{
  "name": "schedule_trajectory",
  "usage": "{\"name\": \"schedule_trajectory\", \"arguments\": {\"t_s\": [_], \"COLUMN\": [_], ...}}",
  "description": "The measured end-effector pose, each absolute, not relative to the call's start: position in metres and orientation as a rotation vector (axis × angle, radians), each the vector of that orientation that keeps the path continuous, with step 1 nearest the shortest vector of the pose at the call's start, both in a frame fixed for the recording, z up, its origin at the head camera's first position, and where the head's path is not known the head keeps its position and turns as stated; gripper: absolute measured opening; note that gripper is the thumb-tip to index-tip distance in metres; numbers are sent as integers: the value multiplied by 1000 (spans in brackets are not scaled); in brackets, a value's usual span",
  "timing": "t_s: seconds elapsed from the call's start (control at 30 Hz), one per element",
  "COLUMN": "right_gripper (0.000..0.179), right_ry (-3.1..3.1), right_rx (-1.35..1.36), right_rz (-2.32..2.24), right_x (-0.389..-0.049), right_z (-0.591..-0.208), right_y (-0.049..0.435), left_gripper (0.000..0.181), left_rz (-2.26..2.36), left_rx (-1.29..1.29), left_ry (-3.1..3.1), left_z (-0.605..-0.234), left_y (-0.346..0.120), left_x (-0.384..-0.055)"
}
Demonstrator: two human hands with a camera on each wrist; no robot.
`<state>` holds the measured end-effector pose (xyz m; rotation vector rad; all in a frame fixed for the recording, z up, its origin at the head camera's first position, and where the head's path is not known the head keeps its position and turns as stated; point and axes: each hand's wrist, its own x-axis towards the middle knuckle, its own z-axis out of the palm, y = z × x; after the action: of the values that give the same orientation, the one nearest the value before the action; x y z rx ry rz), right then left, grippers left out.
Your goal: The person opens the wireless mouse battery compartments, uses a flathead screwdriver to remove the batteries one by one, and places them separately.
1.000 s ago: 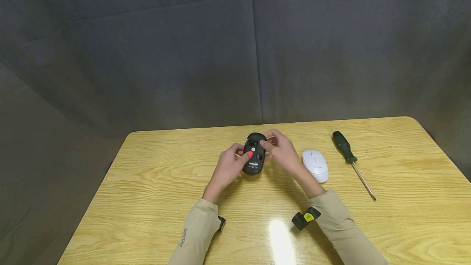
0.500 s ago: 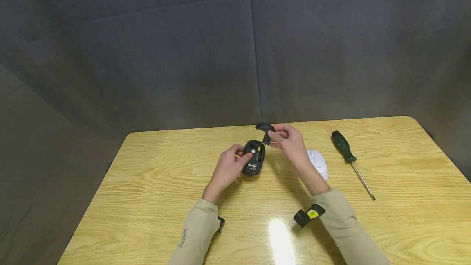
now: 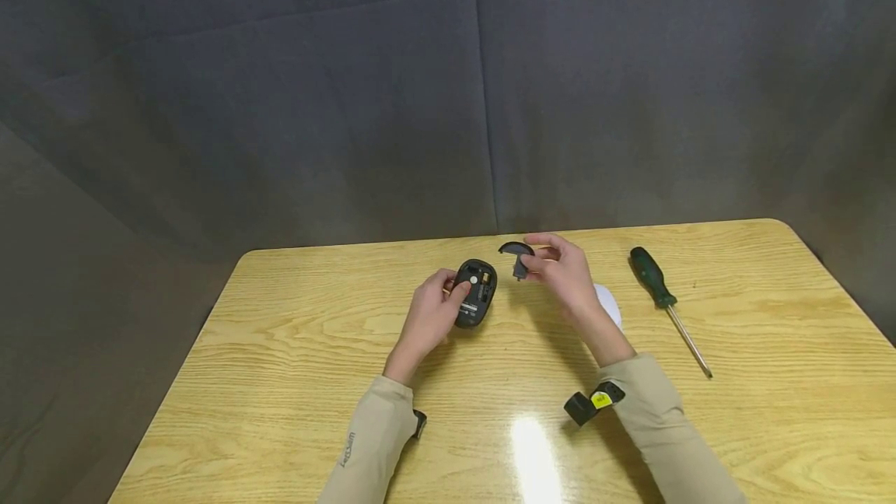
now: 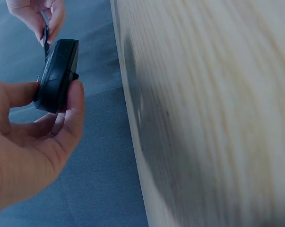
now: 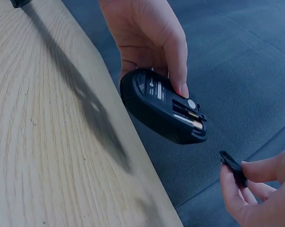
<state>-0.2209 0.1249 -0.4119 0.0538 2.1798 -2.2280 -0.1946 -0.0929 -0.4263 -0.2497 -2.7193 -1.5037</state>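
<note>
My left hand (image 3: 430, 313) grips a black computer mouse (image 3: 476, 303) above the table, its underside turned up and the thumb across it. In the right wrist view the mouse's battery slot lies uncovered, with a battery (image 5: 192, 121) inside. Between thumb and fingers my right hand (image 3: 563, 274) pinches the black battery cover (image 3: 519, 255), a curved piece with a tab. The cover is apart from the mouse, to its right. A white mouse (image 3: 607, 304) lies on the table, partly hidden behind my right wrist.
A screwdriver (image 3: 658, 286) with a dark green handle lies at the right, its tip toward the front. The wooden table (image 3: 294, 379) ends at the back against a dark grey curtain (image 3: 350, 138).
The battery cover has come off the black mouse in my right hand, moving up and right. The battery slot has come into sight. My left hand has tilted the mouse and shifted slightly left.
</note>
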Motion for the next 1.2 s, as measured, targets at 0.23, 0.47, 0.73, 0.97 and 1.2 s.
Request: {"name": "schedule_trajectory", "arguments": {"t_s": [0.23,0.47,0.73,0.97,1.2], "right_gripper": [47,41,36,38,39], "right_ry": [2178,2172,2202,2248,2279], "right_rx": [91,138,113,62,-3], "right_rz": [-2193,-2177,-2104,-1962,-1836], "right_x": [-223,-224,-225,-225,-226], "right_z": [-413,-416,-422,-429,-435], "right_y": [129,130,132,131,128], "left_gripper": [34,36,37,36,35], "left_rz": [-1506,-1436,-1508,-1522,-1530], "left_rx": [-234,-249,-193,-160,-157], "left_ry": [-2709,-2714,-2685,-2672,-2664], "left_z": [-426,-428,-426,-426,-424], "left_y": [-93,-94,-94,-94,-94], "left_x": [-195,-195,-195,-196,-194]}}
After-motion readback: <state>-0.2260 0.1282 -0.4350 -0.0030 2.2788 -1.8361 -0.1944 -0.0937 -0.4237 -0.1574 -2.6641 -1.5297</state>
